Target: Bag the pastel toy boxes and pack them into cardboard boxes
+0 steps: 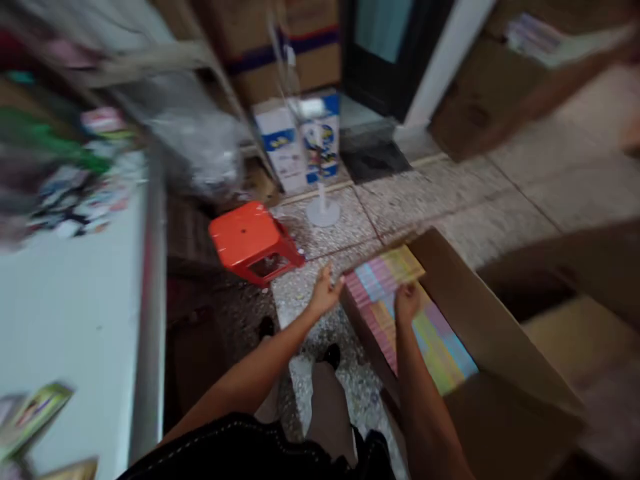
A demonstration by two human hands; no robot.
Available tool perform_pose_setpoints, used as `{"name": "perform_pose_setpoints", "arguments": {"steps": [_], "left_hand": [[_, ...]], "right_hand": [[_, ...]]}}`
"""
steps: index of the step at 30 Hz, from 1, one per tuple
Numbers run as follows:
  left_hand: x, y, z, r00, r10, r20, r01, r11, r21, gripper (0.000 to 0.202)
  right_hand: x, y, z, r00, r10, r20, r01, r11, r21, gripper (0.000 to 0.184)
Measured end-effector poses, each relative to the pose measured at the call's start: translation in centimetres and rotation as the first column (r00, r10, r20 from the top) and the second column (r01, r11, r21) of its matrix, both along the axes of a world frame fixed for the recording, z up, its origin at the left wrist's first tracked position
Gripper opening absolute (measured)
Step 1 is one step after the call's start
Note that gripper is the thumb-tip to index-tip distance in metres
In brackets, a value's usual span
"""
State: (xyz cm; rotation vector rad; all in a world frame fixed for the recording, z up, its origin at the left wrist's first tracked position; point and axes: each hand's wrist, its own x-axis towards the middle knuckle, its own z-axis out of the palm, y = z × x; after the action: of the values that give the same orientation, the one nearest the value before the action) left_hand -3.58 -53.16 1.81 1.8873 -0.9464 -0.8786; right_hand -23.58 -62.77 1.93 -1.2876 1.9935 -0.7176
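Pastel striped packs (435, 340) lie in open cardboard box (500, 340), at its far end. R hand (407, 301) on packs, fingers together; can't tell if clamped. L hand (325, 291) open, fingers apart, just beside box's L wall. Orange plastic stool (253, 240) on terrazzo floor (425, 200), beyond L hand.

Around me: speckled grey terrazzo floor (440, 200), red-orange plastic stool (245, 233) left of centre, dark-framed glass door (385, 53) at top centre, long white steel-edged counter (70, 313) along the left.

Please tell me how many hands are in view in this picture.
2: the left hand is beside the pastel-coloured stack in the open cardboard carton, and the right hand is on that stack.
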Motion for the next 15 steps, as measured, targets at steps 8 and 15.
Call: {"name": "perform_pose_setpoints", "arguments": {"steps": [8, 15], "left_hand": [[10.1, 17.2, 2.3, 0.803, 0.551, -0.227, -0.534, 0.835, 0.135, 0.028], [23.4, 31.3, 3.1, 0.557, 0.771, -0.309, -0.81, 0.587, 0.003, 0.032]], "right_hand": [[21.7, 12.3, 6.2, 0.511, 0.795, 0.326, -0.83, 0.555, -0.051, 0.06], [52.3, 25.8, 8.8, -0.245, 0.966, 0.083, -0.967, -0.237, -0.09, 0.041]]}}
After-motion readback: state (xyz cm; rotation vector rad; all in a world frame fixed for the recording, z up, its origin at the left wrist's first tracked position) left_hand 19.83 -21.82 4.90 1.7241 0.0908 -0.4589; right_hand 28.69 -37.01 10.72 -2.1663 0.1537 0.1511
